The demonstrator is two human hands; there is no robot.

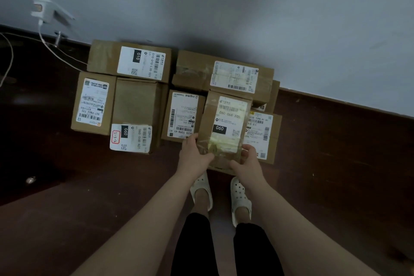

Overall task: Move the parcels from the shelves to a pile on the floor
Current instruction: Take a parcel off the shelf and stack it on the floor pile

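Note:
A brown cardboard parcel point(224, 123) with a white label marked 060 and glossy tape is held over the pile on the dark floor. My left hand point(193, 155) grips its near left edge. My right hand point(247, 160) grips its near right corner. Under and around it lie several other labelled parcels: one point(182, 114) to its left, one point(263, 134) to its right, a long one point(224, 74) behind it against the wall, and a group at the left with a plain-topped box point(136, 105), a box point(128, 60) marked 010 and a box point(93, 103) at the far left.
A grey wall point(246, 6) runs behind the pile. A white plug with cables point(42, 13) hangs at the upper left, its wires trailing over the floor. My feet in white clogs point(220, 195) stand just before the pile. Dark wooden floor point(336, 175) spreads to both sides.

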